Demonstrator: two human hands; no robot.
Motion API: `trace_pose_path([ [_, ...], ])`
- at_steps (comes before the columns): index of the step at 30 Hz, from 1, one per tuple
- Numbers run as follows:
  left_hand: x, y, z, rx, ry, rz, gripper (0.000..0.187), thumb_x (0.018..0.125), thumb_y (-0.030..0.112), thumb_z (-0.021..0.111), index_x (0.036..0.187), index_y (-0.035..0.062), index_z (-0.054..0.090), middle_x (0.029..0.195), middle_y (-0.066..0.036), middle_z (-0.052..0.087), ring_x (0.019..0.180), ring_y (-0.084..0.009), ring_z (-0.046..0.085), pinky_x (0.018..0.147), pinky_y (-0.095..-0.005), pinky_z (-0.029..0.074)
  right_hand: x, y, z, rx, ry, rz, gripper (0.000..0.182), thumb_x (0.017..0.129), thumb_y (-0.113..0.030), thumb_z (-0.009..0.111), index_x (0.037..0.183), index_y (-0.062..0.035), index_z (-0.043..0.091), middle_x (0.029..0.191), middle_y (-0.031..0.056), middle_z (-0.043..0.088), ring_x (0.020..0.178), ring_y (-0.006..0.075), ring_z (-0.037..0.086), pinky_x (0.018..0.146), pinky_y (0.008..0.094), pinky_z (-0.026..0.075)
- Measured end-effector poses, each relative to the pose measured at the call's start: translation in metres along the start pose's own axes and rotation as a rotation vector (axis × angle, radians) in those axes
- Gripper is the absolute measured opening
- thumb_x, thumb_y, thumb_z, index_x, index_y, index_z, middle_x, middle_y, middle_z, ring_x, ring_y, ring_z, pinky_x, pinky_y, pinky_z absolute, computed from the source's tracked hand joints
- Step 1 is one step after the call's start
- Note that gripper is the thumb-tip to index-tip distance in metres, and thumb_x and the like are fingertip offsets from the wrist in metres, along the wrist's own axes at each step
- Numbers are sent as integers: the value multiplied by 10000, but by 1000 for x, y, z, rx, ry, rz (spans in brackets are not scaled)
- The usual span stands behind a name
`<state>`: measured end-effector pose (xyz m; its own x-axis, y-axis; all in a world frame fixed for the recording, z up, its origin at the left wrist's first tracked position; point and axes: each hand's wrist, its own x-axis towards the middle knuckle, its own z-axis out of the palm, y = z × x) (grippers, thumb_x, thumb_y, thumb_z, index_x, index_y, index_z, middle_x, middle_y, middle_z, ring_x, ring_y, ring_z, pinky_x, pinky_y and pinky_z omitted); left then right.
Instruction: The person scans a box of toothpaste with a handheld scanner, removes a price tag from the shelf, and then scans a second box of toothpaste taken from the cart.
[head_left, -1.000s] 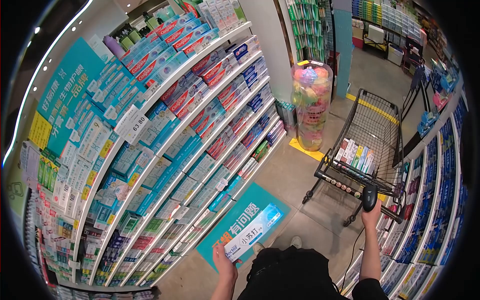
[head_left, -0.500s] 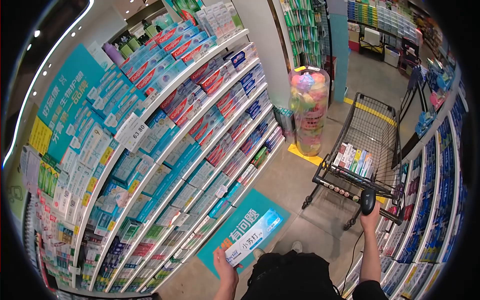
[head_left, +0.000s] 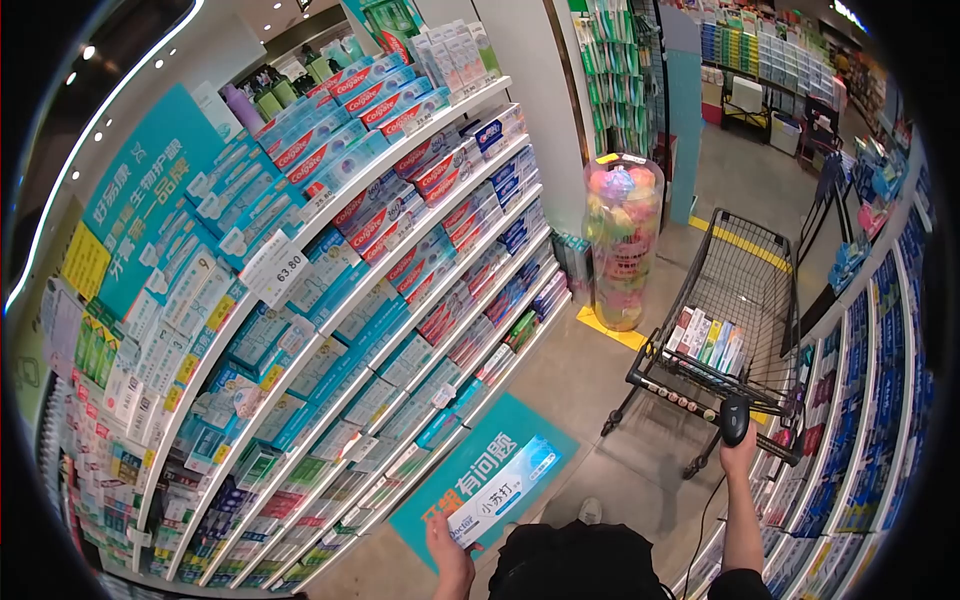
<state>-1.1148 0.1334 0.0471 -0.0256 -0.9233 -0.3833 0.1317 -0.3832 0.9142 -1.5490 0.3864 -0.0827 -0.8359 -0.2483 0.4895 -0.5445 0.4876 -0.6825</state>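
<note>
My left hand (head_left: 450,550) is closed round the near end of a white and blue toothpaste box (head_left: 500,488), held low in front of my body. Behind the box lies a teal floor sticker (head_left: 520,425) with large lettering. In my right hand (head_left: 739,455) is a black handheld barcode scanner (head_left: 735,420), its cable hanging down beside my forearm. The scanner overlaps the handle side of a black wire shopping cart (head_left: 735,290) in this view. Several toothpaste boxes (head_left: 706,340) lie together in the cart.
Tall shelves (head_left: 390,260) packed with toothpaste boxes rise on the left. More stocked shelves (head_left: 850,400) curve along the right. A clear cylinder (head_left: 624,240) of colourful items stands beyond the left shelf's end, on yellow floor marking.
The view has shifted a little, so the shelves and cart sit lower in it. Both hands keep hold of the box and the scanner, with little movement.
</note>
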Motion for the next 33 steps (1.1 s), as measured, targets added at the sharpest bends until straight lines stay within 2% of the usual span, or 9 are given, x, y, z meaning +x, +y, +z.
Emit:
trace_pose_path([
  [5, 9, 0, -27, -35, 23, -1, 326, 977, 386, 431, 1044, 71, 487, 803, -89, 623, 606, -200, 651, 340, -300, 468, -18, -7, -6, -33, -84, 77, 400, 645, 53, 553, 1041, -3, 562, 947, 182, 561, 932, 391, 551, 850, 389, 440],
  [6, 15, 3, -32, -60, 26, 28, 325, 976, 385, 430, 1045, 72, 483, 809, -93, 623, 612, -200, 652, 341, -299, 468, -21, -23, -5, 40, -1, 119, 283, 642, 30, 601, 921, -9, 585, 891, 179, 579, 867, 408, 513, 787, 446, 431],
  [10, 24, 29, -57, -126, 81, 167, 291, 975, 368, 435, 1001, 83, 481, 795, -68, 581, 633, -173, 634, 350, -280, 449, -49, 1, 4, -111, -55, 101, 336, 656, 6, 593, 991, -8, 580, 951, 195, 580, 946, 409, 529, 851, 459, 429],
  [11, 27, 38, -62, -159, 101, 206, 274, 982, 352, 434, 988, 84, 489, 794, -54, 564, 612, -158, 614, 361, -271, 445, -65, 30, 12, -182, -9, 123, 377, 660, -5, 607, 1034, -8, 564, 964, 192, 587, 976, 391, 542, 879, 441, 424],
  [13, 29, 62, -78, -102, 136, 222, 280, 988, 336, 432, 1015, 67, 505, 791, -56, 569, 599, -151, 605, 373, -277, 448, -75, 17, 9, -60, -64, 247, 419, 655, -22, 633, 1065, -11, 551, 956, 179, 591, 932, 365, 566, 853, 412, 437],
  [17, 46, 93, -108, -103, 176, 291, 304, 991, 341, 436, 1043, 50, 509, 766, -66, 579, 601, -154, 610, 385, -284, 450, -98, -3, 5, -64, -86, 250, 407, 684, -19, 622, 1085, 2, 551, 924, 133, 601, 861, 262, 583, 824, 343, 450],
  [26, 63, 112, -165, -130, 167, 341, 282, 988, 330, 443, 1026, 59, 507, 739, -67, 578, 577, -151, 608, 375, -284, 445, -150, -12, -8, -69, -111, 264, 433, 682, -53, 647, 1099, 4, 546, 991, 171, 599, 906, 311, 589, 845, 378, 449],
  [29, 62, 113, -173, -138, 135, 314, 287, 988, 333, 441, 1024, 55, 506, 740, -64, 575, 573, -149, 603, 372, -286, 446, -162, -33, -9, -79, -75, 195, 438, 675, 3, 595, 1110, 10, 551, 928, 147, 612, 859, 271, 587, 824, 343, 454],
  [33, 64, 96, -195, -146, 95, 282, 303, 991, 332, 436, 1030, 39, 499, 742, -70, 574, 572, -156, 604, 369, -289, 455, -173, -75, -9, -28, -142, 281, 358, 664, -22, 625, 1013, 5, 549, 975, 173, 579, 909, 336, 578, 841, 390, 444],
])
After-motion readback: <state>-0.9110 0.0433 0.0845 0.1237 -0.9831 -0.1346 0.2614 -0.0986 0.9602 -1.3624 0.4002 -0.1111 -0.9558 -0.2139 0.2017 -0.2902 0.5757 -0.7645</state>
